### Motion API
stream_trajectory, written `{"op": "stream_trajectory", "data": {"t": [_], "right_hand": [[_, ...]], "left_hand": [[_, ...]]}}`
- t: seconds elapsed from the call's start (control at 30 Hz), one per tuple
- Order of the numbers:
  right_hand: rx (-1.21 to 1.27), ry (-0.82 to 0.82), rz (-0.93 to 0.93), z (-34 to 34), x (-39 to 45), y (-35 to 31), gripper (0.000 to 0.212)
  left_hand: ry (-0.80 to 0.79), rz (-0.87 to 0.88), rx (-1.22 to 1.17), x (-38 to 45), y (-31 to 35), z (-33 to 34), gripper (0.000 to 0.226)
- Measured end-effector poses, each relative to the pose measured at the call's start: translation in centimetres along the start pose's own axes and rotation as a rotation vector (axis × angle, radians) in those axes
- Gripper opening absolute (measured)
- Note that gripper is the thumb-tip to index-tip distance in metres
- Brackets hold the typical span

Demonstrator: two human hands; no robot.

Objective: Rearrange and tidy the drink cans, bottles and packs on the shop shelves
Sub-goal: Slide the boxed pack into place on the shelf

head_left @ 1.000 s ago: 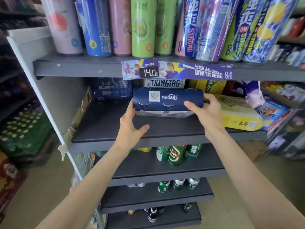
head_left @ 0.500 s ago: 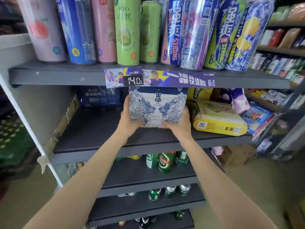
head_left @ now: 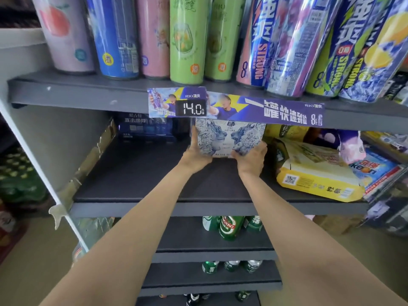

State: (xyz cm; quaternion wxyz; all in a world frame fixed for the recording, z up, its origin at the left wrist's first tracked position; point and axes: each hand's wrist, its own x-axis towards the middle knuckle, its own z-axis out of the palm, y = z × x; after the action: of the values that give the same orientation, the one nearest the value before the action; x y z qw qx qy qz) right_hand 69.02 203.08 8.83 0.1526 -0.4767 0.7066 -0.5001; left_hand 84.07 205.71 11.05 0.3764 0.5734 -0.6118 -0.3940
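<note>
Both arms outstretched; left hand [head_left: 195, 154] and right hand [head_left: 251, 159] grip the lion-printed pack [head_left: 229, 138] upright on the shelf [head_left: 136, 180].

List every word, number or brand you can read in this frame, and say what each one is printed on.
"14.0": digital price tag on the shelf edge.
"RIO": purple promo strip, above the price and at its right end.
"8": right end of that strip.
"STRONG": blue can and yellow-green can on the top shelf.
"TSINGTAO", partly cut off: green beer bottle lower down.
Small print on the lion-print pack, held by both hands, is blurred; the yellow pack shows a QR code only.
</note>
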Motion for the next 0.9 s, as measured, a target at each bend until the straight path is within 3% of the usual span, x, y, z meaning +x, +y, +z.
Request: {"op": "stream_trajectory", "data": {"t": [0.2,0.43,0.57,0.7,0.8,0.9], "right_hand": [[-0.051,-0.056,-0.011,0.7,1.0,1.3,0.075],[0.028,-0.147,-0.133,-3.0,-2.6,2.8,0.076],[0.001,-0.091,-0.193,-6.4,-5.8,3.5,0.064],[-0.065,0.079,-0.273,-11.0,-7.4,4.9,0.055],[-0.17,0.191,-0.219,-15.2,-5.8,6.5,0.06],[-0.173,0.177,-0.092,-19.2,-3.0,9.3,0.074]], "left_hand": [[0.078,0.065,0.387,-1.5,-3.4,-1.4,0.085],[0.235,0.266,0.347,-4.8,-5.0,-1.7,0.071],[0.167,0.267,0.432,-6.9,-5.3,-2.0,0.069],[0.122,0.304,0.516,-7.8,-4.3,-0.4,0.069],[0.044,0.342,0.526,-8.3,-2.9,2.0,0.07],[-0.018,0.375,0.505,-8.2,-1.3,4.9,0.071]]}}
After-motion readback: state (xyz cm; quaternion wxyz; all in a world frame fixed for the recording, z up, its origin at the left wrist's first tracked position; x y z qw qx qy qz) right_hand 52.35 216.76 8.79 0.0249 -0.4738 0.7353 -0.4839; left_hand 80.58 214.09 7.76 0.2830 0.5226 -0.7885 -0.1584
